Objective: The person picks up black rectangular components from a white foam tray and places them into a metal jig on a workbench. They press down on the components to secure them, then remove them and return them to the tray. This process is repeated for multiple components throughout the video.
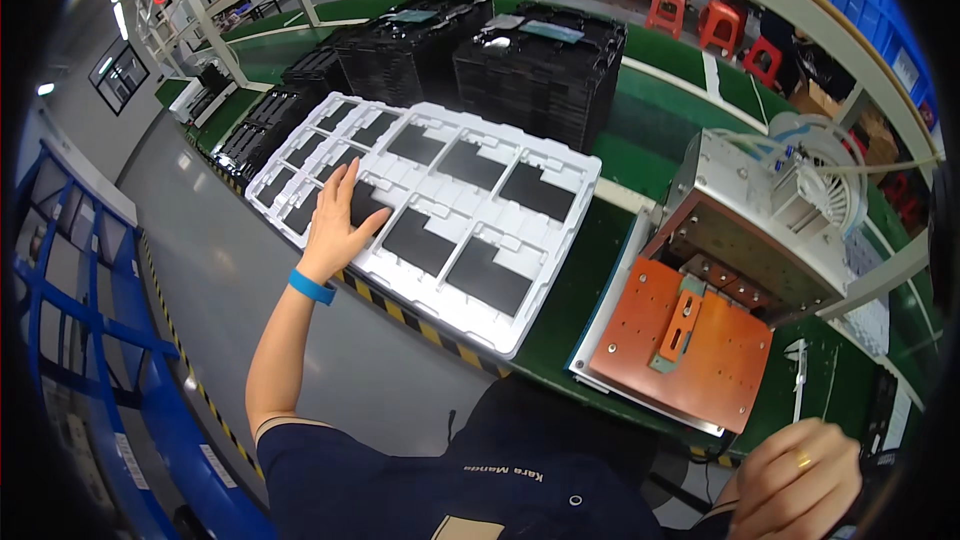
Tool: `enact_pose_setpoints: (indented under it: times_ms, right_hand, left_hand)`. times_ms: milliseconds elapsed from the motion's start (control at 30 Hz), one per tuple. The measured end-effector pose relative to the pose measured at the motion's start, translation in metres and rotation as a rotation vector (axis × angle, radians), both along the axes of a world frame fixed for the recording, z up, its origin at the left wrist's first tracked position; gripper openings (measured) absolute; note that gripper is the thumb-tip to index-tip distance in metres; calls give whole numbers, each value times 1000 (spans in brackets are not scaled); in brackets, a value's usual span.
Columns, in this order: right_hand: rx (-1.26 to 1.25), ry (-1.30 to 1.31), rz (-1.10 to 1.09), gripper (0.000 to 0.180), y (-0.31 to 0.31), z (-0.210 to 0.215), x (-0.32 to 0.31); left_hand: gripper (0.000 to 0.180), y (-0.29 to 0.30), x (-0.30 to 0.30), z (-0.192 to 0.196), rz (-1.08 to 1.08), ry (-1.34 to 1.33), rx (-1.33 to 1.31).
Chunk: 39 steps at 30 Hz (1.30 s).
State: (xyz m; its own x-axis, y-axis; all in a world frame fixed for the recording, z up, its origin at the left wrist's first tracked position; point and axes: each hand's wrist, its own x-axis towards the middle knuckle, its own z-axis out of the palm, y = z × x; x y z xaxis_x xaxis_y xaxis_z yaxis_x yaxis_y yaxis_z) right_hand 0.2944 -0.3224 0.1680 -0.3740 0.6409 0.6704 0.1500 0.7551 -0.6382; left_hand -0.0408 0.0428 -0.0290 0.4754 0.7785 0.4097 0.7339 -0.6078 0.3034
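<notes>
My left hand [340,222] is open over a white plastic tray [485,327], its fingers spread and thumb out to the right. Flat black panels [490,275] with notched corners lie in the tray's compartments. One such panel [368,202] is partly covered by the fingers; whether they touch it I cannot tell. Low at the right, my right hand [800,480] is closed, with its fingers curled and a ring on one. Anything inside those fingers is hidden. It is nearest to a bench press with an orange plate [622,325] and to a caliper [799,372].
Tall stacks of black trays [540,80] stand behind the white tray on the green bench [565,315]. The press's metal head [750,220] rises above the orange plate. Blue racking [100,340] stands across the aisle at left. Red stools [665,12] are farther back.
</notes>
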Motion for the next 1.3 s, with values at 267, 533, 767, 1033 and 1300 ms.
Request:
enact_pose_setpoints:
  times_ms: [267,533,767,1033,1300]
  right_hand:
    - [-102,-482,-443,25,23,-14,-6]
    - [388,-469,-391,20,-9,-15,-25]
    - [483,-321,-385,22,-14,-19,-35]
    - [782,-196,-626,27,22,-21,-78]
    - [948,-111,-690,35,56,-13,-108]
  left_hand:
    - [60,9,-35,-4,-1,-44,50]
    - [41,87,-39,2,110,-36,-325]
    - [53,94,-3,23,57,91,-458]
    - [53,128,10,3,26,249,-361]
    - [61,194,-52,-61,0,119,-270]
